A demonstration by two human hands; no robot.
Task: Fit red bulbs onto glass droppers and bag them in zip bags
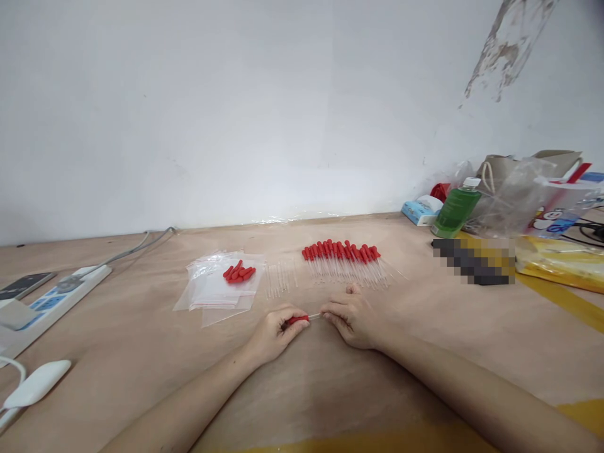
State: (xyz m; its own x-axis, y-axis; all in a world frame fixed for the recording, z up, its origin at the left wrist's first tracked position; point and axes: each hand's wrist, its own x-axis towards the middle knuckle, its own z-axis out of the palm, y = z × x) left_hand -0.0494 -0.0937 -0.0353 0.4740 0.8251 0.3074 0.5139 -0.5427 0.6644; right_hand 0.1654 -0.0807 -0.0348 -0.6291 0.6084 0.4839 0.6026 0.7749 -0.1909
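Note:
Between the fingers of my left hand (pixel 278 330) is a red rubber bulb (pixel 298 319). My right hand (pixel 352 318) pinches a thin clear glass tube (pixel 314 316), whose left end meets the bulb; how deep it sits inside is hidden. Beyond my right hand lies a row of droppers (pixel 342 251), clear tubes with red bulbs on their far ends. Several bare glass tubes (pixel 279 279) lie side by side just past my left hand. Farther left, loose red bulbs (pixel 238 273) rest on a stack of clear plastic bags (pixel 212 289).
At left are a white power strip (pixel 61 302), a phone (pixel 26 286) and a white plug-like device (pixel 40 384). A green bottle (pixel 457 207), a tissue pack (pixel 421 211), bags and a yellow packet (pixel 561 261) stand or lie at right. A white wall (pixel 236 113) borders the table's back.

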